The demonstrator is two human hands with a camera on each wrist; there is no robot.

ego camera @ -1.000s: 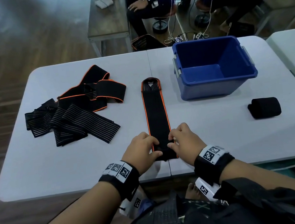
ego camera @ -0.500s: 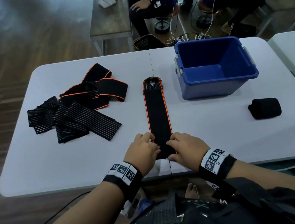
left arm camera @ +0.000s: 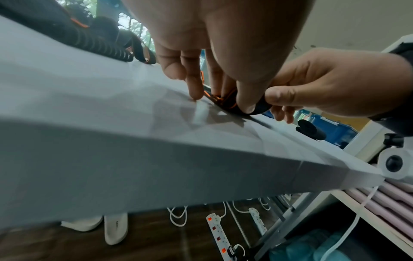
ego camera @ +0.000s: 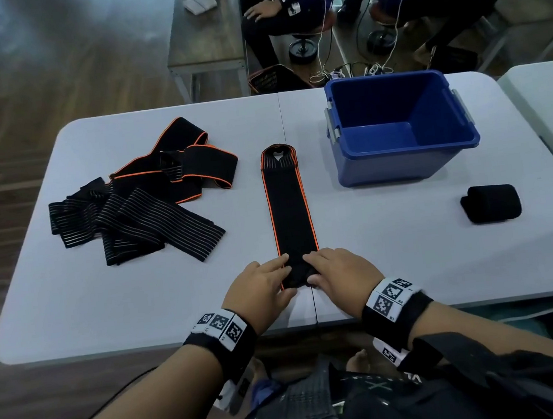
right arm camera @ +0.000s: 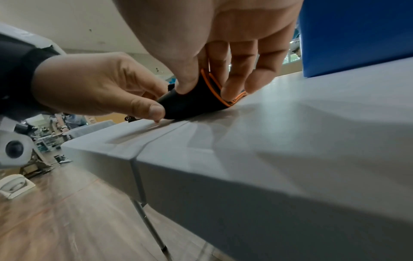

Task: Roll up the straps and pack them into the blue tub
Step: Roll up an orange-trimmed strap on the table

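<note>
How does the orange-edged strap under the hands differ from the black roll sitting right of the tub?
The orange-edged strap lies mostly flat and stretched out; the black roll is fully wound. The strap has orange edging; the roll looks plain black. Both hands, left hand and right hand, pinch the strap's near end; nothing touches the roll. Both sit on the table, outside the blue tub.

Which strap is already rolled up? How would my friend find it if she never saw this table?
Start at the blue tub on the grey table. Look closer to the person and a bit right of the tub: a short, fat black roll lies alone there. Unlike the flat orange-edged strap and the loose pile of straps, it is wound tight and shows no orange.
</note>
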